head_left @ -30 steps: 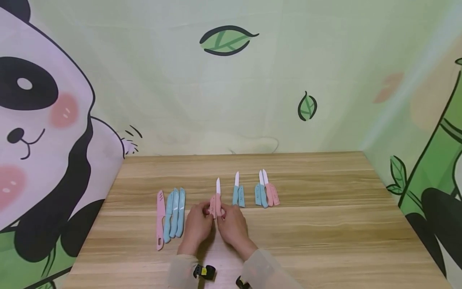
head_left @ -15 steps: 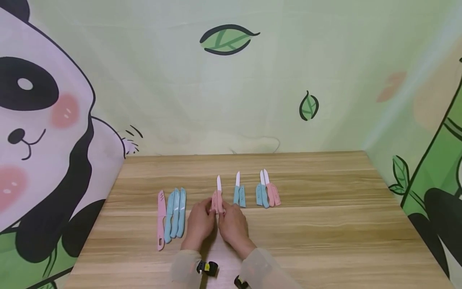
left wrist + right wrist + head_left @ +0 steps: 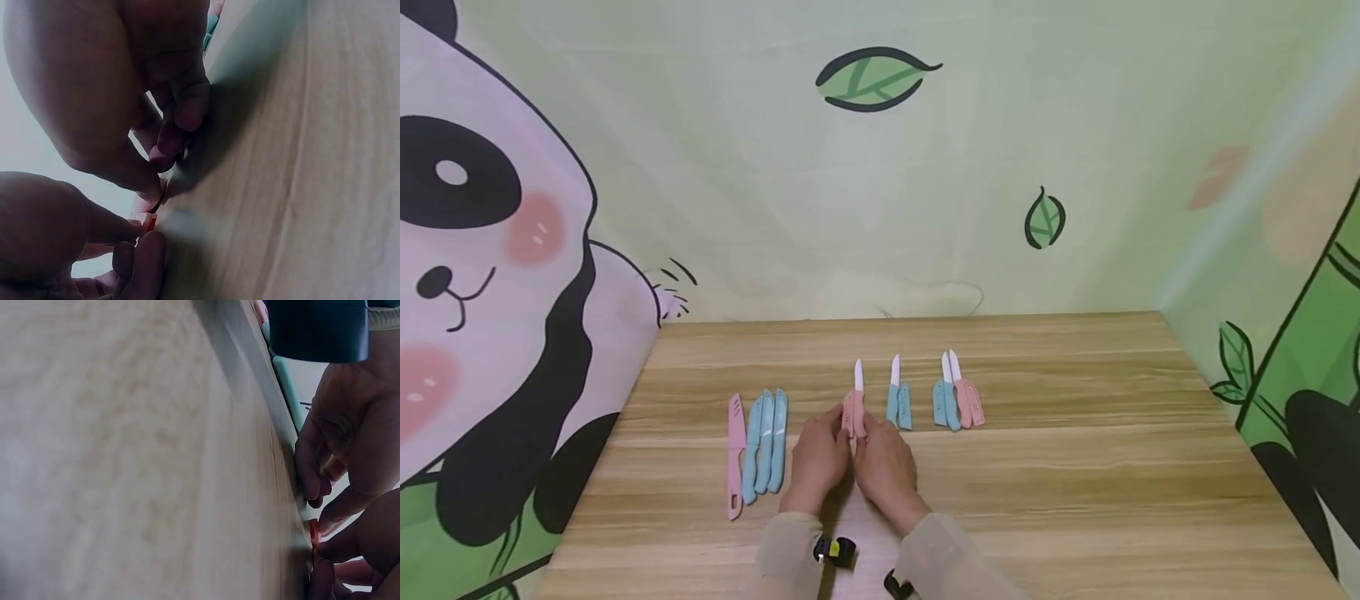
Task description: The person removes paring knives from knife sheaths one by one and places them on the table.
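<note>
In the head view, a pink paring knife (image 3: 860, 400) with a white blade lies on the table, blade pointing away. A pink blade sheath (image 3: 847, 412) lies close along its left side. My left hand (image 3: 818, 457) holds the lower part of the sheath with thumb and fingers. My right hand (image 3: 886, 460) grips the lower end of the knife's handle. Both wrist views show the fingertips close together at the table top, around a small reddish end piece (image 3: 149, 222); the fingers hide most of it.
Right of my hands lies a blue knife (image 3: 892, 402) with its blue sheath (image 3: 905, 407). Farther right are another blue knife (image 3: 951, 400) and a pink knife (image 3: 961, 396), each beside a sheath. At left lie a long pink sheathed knife (image 3: 734, 458) and several blue sheathed knives (image 3: 765, 442).
Both hands have slid the pink knife and sheath a little away from me and slightly right, nearer the row of unsheathed knives. The other knives have not moved.
</note>
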### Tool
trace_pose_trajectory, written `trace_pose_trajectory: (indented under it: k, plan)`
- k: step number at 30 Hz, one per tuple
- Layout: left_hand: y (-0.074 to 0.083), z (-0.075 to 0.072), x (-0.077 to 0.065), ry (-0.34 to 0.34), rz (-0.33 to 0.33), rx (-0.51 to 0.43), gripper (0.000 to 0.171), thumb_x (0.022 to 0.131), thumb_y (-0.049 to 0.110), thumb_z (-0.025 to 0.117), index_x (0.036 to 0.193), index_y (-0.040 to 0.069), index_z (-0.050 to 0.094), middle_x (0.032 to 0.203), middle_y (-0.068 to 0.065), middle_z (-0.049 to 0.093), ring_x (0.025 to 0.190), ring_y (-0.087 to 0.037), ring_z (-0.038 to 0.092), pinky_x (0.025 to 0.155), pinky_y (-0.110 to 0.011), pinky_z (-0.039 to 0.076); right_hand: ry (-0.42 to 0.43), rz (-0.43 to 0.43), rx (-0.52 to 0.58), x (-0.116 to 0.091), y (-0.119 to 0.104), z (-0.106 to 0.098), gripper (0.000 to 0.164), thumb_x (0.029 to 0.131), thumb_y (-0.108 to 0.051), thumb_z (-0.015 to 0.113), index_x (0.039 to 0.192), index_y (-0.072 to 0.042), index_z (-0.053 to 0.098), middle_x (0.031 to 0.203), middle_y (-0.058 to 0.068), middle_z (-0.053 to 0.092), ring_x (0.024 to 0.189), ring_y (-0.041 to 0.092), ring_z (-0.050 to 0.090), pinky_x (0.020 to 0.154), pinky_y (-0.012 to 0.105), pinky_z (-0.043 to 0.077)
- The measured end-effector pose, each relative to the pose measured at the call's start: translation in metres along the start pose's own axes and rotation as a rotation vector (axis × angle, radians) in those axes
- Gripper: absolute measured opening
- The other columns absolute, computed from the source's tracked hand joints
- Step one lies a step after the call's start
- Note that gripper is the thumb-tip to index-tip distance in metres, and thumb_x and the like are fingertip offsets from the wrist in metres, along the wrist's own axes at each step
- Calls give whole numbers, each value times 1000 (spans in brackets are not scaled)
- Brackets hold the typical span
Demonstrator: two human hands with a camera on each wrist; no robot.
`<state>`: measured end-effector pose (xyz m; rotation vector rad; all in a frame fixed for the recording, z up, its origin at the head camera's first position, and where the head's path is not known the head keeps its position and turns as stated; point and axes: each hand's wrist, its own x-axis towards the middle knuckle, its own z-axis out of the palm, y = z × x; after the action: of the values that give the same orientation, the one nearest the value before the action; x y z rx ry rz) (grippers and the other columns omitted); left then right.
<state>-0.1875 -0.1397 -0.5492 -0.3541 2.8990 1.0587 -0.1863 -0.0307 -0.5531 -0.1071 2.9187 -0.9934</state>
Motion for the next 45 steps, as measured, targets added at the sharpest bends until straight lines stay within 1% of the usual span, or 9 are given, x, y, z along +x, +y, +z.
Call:
trace_pose_trajectory:
  k: [9,18,22,25,29,32,39,42,45]
  plan:
    - [1,1,1,18,8,33,47,103,19,58,149,9,55,131,-26,64,113,-41,63,91,-59,55,-9,19,-13,1,-1,0,42,103,-20,60,144,-9,61,100,13,66,72,23,54,58,36,45]
    - [-1,2,-1,24,21,-2,51,104,20,57,151,2,50,138,-28,60,123,-44,60,101,-61,52,11,-13,1,-2,0,-2,45,102,-18,63,145,-6,60,103,15,69,80,27,61,63,39,50]
    - [-5,2,-5,20,25,-47,53,105,19,55,152,-2,46,134,-28,60,113,-39,62,100,-57,53,7,-38,27,-6,2,-3,49,99,-16,64,146,-5,57,109,17,69,86,28,63,68,39,52]
    - [-10,1,-9,18,40,-90,53,104,16,56,151,-5,45,122,-23,62,101,-32,60,92,-51,54,0,-51,66,-9,4,-4,51,98,-14,64,147,-4,56,109,15,69,82,23,59,67,37,49]
    - [-14,-4,-16,2,60,-148,52,103,13,57,150,-6,45,109,-16,62,94,-25,58,81,-41,54,-10,-49,145,-15,6,-4,49,97,-12,63,145,-5,57,95,7,63,73,15,51,61,30,42]
    - [-15,-6,-24,-6,58,-175,50,103,11,58,149,-5,48,106,-13,62,92,-22,58,78,-36,53,-33,-44,220,-21,7,-4,46,96,-11,62,143,-7,60,87,1,57,70,12,49,59,27,40]
    - [-15,-11,-43,13,95,-199,44,103,11,58,144,-4,53,107,-15,69,96,-24,64,85,-44,57,-84,-61,394,-30,6,-3,38,92,-4,62,129,-4,68,81,0,60,71,10,51,62,24,43]
    - [-14,-16,-52,59,89,-201,42,104,11,57,143,-4,55,113,-17,72,102,-29,69,89,-48,59,-141,-52,528,-34,4,-5,35,91,-2,63,125,0,70,88,7,68,74,11,58,65,23,49]
    - [-17,-25,-60,149,77,-163,41,104,11,57,140,-6,57,119,-22,71,109,-36,70,94,-53,58,-224,-18,685,-37,-2,-2,37,91,0,62,127,6,67,100,16,73,83,16,67,71,27,58]
